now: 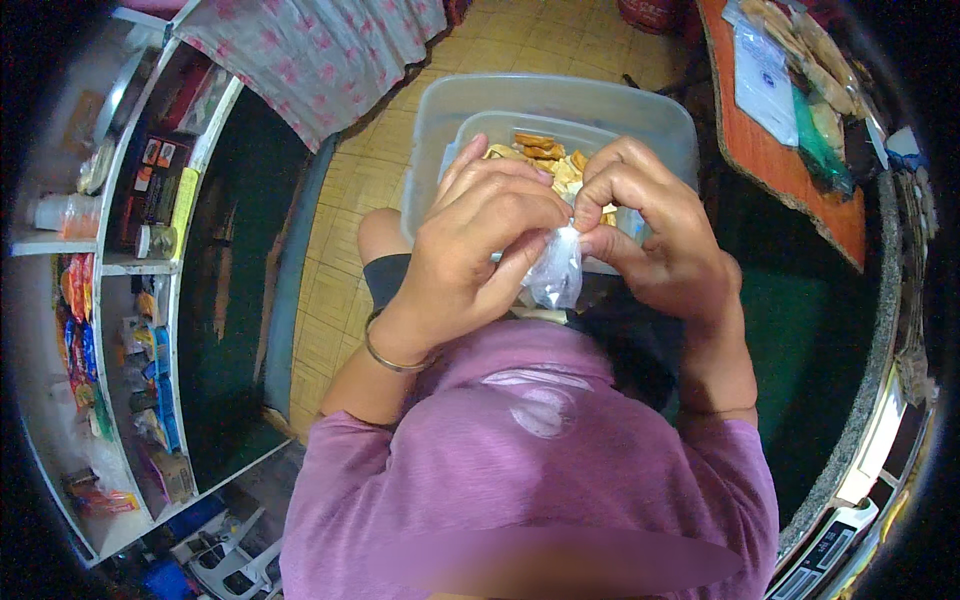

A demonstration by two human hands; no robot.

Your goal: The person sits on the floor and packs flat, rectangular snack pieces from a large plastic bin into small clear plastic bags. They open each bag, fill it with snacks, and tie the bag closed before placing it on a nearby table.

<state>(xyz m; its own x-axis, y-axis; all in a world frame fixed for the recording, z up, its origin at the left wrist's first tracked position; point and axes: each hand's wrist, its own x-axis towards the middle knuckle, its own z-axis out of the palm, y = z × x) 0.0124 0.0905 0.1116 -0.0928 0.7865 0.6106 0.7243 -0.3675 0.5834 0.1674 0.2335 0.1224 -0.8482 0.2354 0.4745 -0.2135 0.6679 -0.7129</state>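
Front and centre, just beyond the purple shirt (510, 420): a small clear plastic bag (556, 272), neck up, body hanging down, at the near side of a big translucent tub (432, 140). Contents hard to make out. Delicate stuff here! Apparently down to fine work at the gathered neck, so: pinch high, close to the bunched plastic, and leave the body of the bag slack below. Roll with the fingertips rather than tug; likely to stretch or split under a hard pull, thin film like this. Steady with one side, turn with the other, and favour a spot over the tub in case of a spill.

Now, the grip! On the right, the right hand (650, 225): thumb and index pressed together on the neck, no clear gap between, remaining fingers curled in. On the left, the left hand (485, 220): thumb and index drawn in on the same neck, almost tip to tip with the right, other fingers long and loose toward the far side. Exact pressure there, impossible to judge. Just beyond, inside the tub: golden-brown pieces (540, 147), apparently untouched.
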